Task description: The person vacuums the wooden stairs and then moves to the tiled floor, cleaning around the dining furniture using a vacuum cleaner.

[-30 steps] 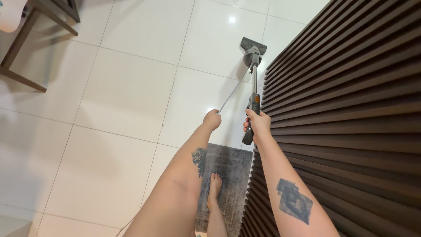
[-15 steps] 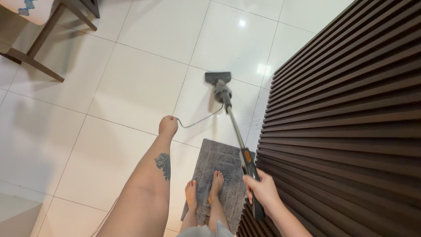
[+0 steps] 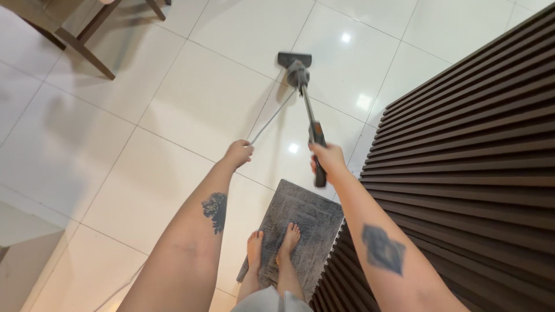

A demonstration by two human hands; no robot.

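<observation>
On our left, the left hand point(image 3: 239, 153) is fisted, fingers pinching the thin grey cord point(image 3: 272, 118), which runs up-right to the cleaner head point(image 3: 295, 61) out on the tiled floor point(image 3: 191, 104). Right hand point(image 3: 329, 159) wraps the wand point(image 3: 309, 118), nearer the slatted panel's point(image 3: 474, 150) edge, its long axis pointing away from us.

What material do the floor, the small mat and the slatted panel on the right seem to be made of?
Floor: probably glazed ceramic or porcelain tile; white, glossy, with grout lines and lamp reflections.
Mat: grey textile with a fuzzy pile, probably woven or tufted.
Slatted panel: dark brown wood or wood-look laminate, matte; which one I cannot tell.
</observation>
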